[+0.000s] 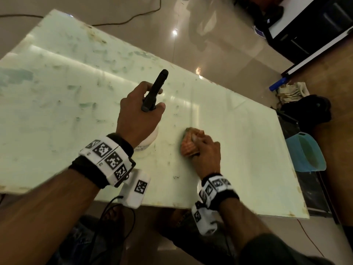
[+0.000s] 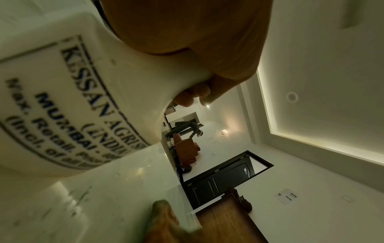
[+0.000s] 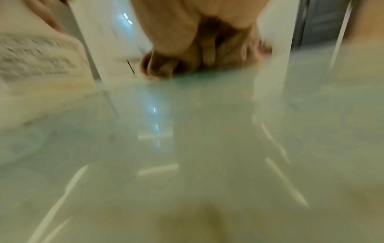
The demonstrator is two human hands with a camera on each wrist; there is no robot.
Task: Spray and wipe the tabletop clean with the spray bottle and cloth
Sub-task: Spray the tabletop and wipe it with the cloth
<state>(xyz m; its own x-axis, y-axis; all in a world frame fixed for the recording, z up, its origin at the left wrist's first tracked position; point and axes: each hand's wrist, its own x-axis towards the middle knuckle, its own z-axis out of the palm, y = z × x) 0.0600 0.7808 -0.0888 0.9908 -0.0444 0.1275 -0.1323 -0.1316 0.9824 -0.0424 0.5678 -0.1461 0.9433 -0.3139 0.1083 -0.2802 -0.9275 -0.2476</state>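
The pale green tabletop (image 1: 66,88) is smeared with many marks on its left and far parts. My left hand (image 1: 139,115) grips the neck of a white spray bottle (image 2: 68,92) with a black spray head (image 1: 155,90); the bottle stands on the table. To its right my right hand (image 1: 205,150) holds a bunched orange cloth (image 1: 188,145) pressed on the tabletop. The right wrist view is blurred; the cloth (image 3: 164,65) shows under the hand, the bottle (image 3: 39,65) at the left.
A blue plastic container (image 1: 303,152) sits just past the table's right edge. Beyond it lie a dark bag (image 1: 305,109), a pale cloth bundle (image 1: 292,90) and a blue tube (image 1: 278,84). A cable (image 1: 122,21) runs over the floor behind the table.
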